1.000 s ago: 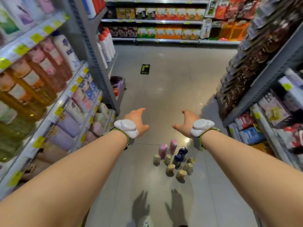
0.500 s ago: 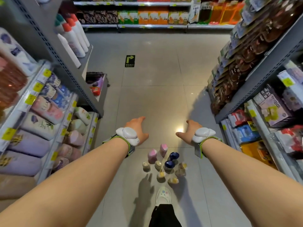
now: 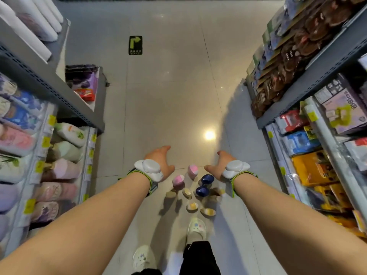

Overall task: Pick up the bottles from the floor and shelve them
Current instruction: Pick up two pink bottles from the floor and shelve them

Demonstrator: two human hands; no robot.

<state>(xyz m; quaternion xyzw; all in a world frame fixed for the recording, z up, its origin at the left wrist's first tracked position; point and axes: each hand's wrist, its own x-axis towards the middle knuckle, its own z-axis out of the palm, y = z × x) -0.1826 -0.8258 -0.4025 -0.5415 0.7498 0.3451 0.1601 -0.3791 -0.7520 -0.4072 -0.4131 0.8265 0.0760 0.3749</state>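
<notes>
Several small bottles stand in a cluster on the tiled floor just ahead of my feet: two pink ones (image 3: 193, 171), two dark blue ones (image 3: 207, 179) and several cream-coloured ones (image 3: 192, 206). My left hand (image 3: 160, 162) hovers above the cluster's left side, fingers relaxed and empty. To the right of the cluster my right hand (image 3: 219, 165) is stretched forward, also relaxed and holding nothing. Both wrists carry white sensor bands. The left shelf unit (image 3: 87, 153) holds rows of pastel bottles lying on their sides.
The aisle runs between the left shelves and a right shelf unit (image 3: 309, 124) packed with boxed and bagged goods. A green arrow sticker (image 3: 135, 45) marks the floor farther ahead. My white shoes (image 3: 196, 229) stand just behind the bottles.
The view has tilted downward and I have stepped closer; the bottles now lie nearer my feet, and both hands have stayed outstretched and empty above them.
</notes>
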